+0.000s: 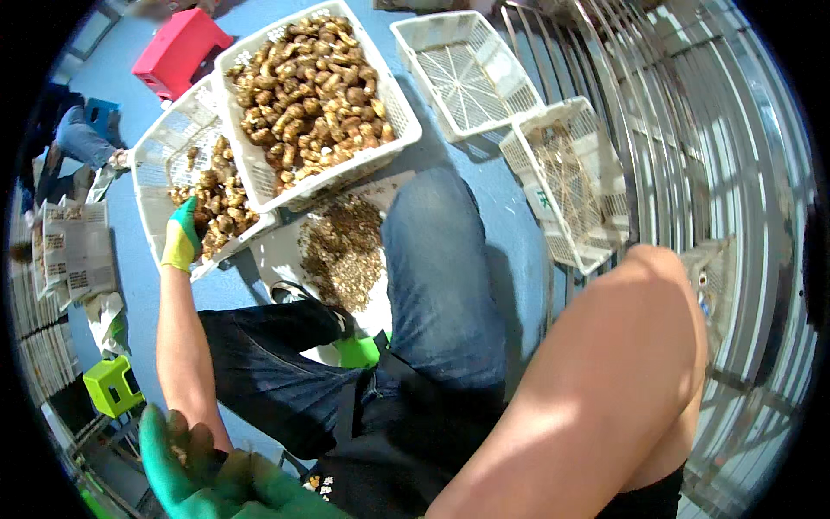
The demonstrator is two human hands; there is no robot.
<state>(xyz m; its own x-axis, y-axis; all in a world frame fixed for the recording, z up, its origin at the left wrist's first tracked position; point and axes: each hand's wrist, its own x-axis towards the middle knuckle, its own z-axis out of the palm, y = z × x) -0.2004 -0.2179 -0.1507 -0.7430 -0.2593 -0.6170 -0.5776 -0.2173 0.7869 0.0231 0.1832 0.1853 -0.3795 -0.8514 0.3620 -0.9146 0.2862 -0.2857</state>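
My left hand (181,236), in a yellow-green glove, reaches into a white slatted basket (156,151) partly filled with mushrooms (226,195). Its fingers curl down among them, with their tips in shadow; what they grip is hidden. A fuller white basket (399,138), heaped with brown and tan mushrooms (307,95), overlaps the first one's right side. My right arm folds across my chest. My right hand (220,476), in a green glove, is close up at the lower left, its dirt-darkened fingers bent but apart, with nothing plainly held.
Brown trimmings (344,251) lie on a white sheet between my legs. To the right, two white crates (467,73) (571,186) stand beside metal railings (683,130). A pink stool (180,54), a green stool (112,386) and another person's leg (85,138) are at the left.
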